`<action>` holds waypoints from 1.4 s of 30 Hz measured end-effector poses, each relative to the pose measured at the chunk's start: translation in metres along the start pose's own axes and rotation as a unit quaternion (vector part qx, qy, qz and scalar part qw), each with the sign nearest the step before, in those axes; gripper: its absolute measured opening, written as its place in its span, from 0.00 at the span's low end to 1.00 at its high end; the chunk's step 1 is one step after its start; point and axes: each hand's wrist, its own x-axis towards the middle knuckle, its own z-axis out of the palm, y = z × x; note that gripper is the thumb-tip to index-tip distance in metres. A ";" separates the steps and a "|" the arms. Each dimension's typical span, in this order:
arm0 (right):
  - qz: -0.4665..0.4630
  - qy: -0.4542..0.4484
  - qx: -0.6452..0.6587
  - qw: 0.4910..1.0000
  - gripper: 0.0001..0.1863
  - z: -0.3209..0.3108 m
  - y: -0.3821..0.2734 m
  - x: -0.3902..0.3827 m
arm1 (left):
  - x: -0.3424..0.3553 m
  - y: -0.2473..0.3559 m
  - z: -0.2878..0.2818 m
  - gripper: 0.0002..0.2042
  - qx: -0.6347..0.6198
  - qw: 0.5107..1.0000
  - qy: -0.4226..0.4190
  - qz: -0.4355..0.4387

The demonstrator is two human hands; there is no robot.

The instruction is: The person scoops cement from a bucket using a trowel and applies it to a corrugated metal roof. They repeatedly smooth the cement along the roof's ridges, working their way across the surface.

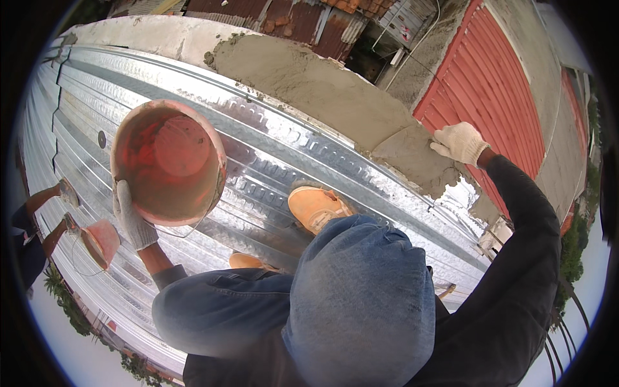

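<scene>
Knee nearest; nine o'clock, left grip pinches bucket; two o'clock, right grip unclear; likely spreading mortar; next seemingly needs levelling.

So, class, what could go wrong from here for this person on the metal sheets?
The bucket, held at one side by the left fingers, could slip or tip. The wet-looking mortar might slump off the wall's edge toward the red roof. The front shoe, on ridged metal sheets, could slide.

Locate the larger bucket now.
In the head view, the bucket is left of centre, held by the left hand, left of the front orange shoe.
</scene>
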 end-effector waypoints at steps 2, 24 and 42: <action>-0.020 0.043 -0.015 0.999 0.24 -0.030 -0.007 0.037 | -0.004 0.001 0.002 0.24 -0.010 1.000 -0.002 -0.002; -0.104 0.081 0.019 0.991 0.33 -0.288 -0.166 0.328 | -0.025 -0.005 0.005 0.23 -0.034 0.998 0.051 -0.022; 0.029 -0.022 0.141 0.989 0.30 -0.054 -0.074 0.063 | -0.012 -0.015 -0.005 0.23 -0.015 0.999 0.033 -0.006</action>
